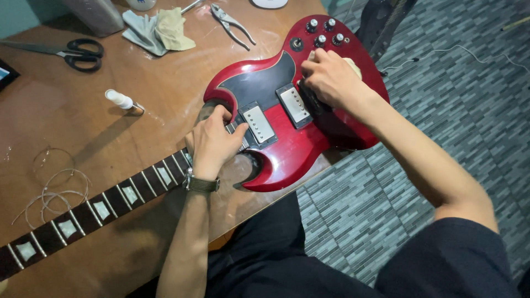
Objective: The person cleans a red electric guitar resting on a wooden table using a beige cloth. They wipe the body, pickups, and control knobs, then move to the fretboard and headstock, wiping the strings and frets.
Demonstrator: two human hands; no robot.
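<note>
A red electric guitar (292,149) with a black pickguard and two chrome pickups lies across a brown wooden table (83,138), without strings. Its dark neck (94,212) with pale inlays runs to the lower left. My left hand (212,140), with a watch on the wrist, grips the neck where it joins the body. My right hand (331,77) presses a pale cloth (352,65) onto the body near the bridge, just below several black control knobs (323,32).
Coiled old strings (52,190) lie at the left. A small white bottle (121,100) lies on its side. Black-handled scissors (72,54), crumpled cloths (157,30) and pliers (232,23) sit at the table's far edge. A grey patterned floor (458,110) is to the right.
</note>
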